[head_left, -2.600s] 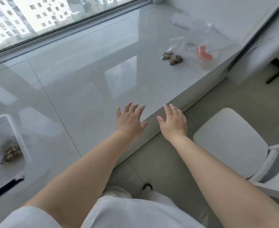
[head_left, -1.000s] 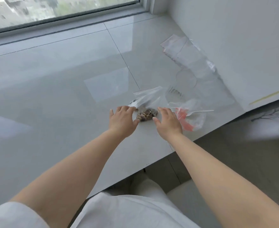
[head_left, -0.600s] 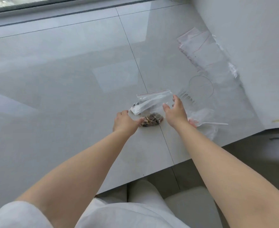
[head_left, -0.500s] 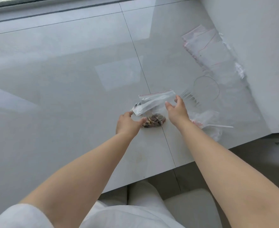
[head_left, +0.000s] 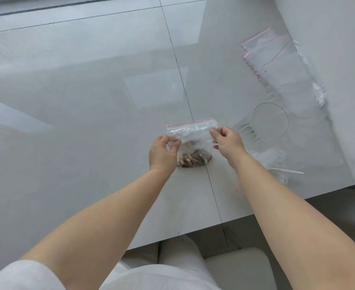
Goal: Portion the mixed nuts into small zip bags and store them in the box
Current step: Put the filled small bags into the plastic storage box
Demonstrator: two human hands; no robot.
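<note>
A small clear zip bag with a red strip along its top hangs just above the glossy counter. Brown mixed nuts fill its bottom, which touches the counter. My left hand pinches the bag's left side below the strip. My right hand pinches the right side at about the same height. The storage box is out of view.
A stack of empty zip bags lies at the back right by the wall. A clear plastic container and a white spoon handle sit on crumpled plastic to the right. The counter's front edge runs below my arms.
Both hands reached across to the bag of nuts, took its two sides and lifted its top upright. The view shifted right, and the box at the left left the frame.
</note>
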